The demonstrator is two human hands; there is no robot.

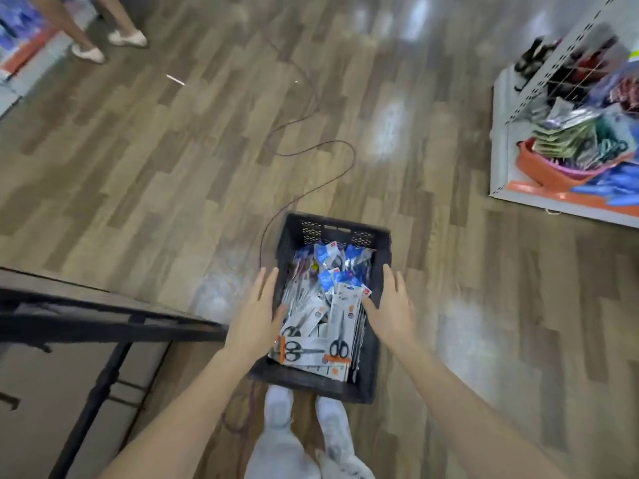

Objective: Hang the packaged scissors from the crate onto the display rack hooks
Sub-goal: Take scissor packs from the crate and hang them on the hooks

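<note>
A black plastic crate (340, 233) stands on the wooden floor just in front of my feet. It is filled with several packaged scissors (321, 326), grey and blue cards with black-handled scissors. My left hand (257, 312) hovers over the crate's left wall, fingers spread, thumb toward the packs. Over the right wall my right hand (390, 307) is spread the same way. Neither hand holds anything. The display rack (567, 63), white perforated metal with wire hooks and hanging goods, stands at the upper right.
A thin dark cable (311, 150) snakes across the floor to the crate's far left corner. A black metal table frame (103, 319) stands at the left. An orange basket (546, 171) of packs sits on the rack's base. Another person's legs (103, 32) are at the upper left.
</note>
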